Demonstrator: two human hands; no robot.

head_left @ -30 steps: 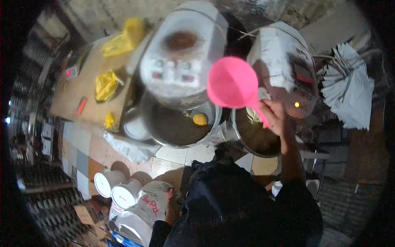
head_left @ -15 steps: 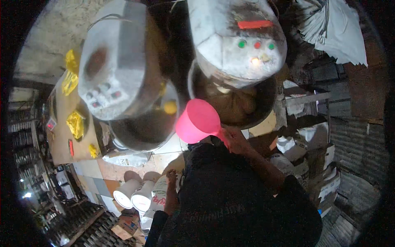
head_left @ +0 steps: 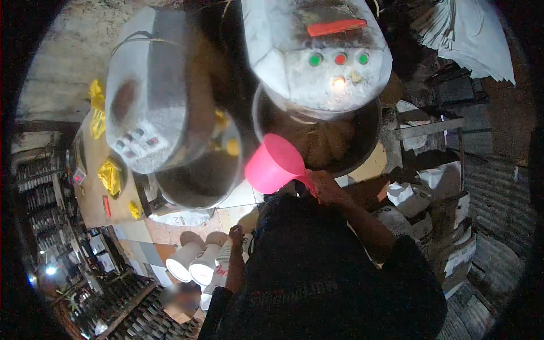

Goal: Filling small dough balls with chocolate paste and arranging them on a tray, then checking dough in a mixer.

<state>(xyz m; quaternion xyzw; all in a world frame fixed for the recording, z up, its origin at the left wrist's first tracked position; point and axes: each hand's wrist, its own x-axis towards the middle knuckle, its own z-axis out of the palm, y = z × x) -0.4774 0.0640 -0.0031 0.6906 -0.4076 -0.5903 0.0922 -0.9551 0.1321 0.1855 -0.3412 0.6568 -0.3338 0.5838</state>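
My right hand [head_left: 328, 190] is closed round the handle of a pink plastic dipper [head_left: 272, 164], tilted so that part of its inside shows. The dipper hangs by the front rim of a large mixer bowl [head_left: 258, 116] with dark brownish contents. Above that bowl is a white mixer head [head_left: 317, 85] with coloured buttons and a glowing light. My left hand [head_left: 237, 232] is low at my left side, its fingers curled, near a white printed sack [head_left: 221, 265]. Nothing shows in it.
A second mixer [head_left: 148, 107] with a metal bowl [head_left: 204, 204] stands at left. Beside it is a wooden board [head_left: 90, 198] with yellow plastic bundles [head_left: 109, 177]. White buckets [head_left: 180, 264] stand on the tiled floor. Opened cartons [head_left: 408, 201] line the right, with white sacks [head_left: 470, 39] at upper right.
The view has shifted slightly, moving the mixer heads in the picture. The dipper stays in my right hand near the bowl rim, and my left hand sits slightly higher in view.
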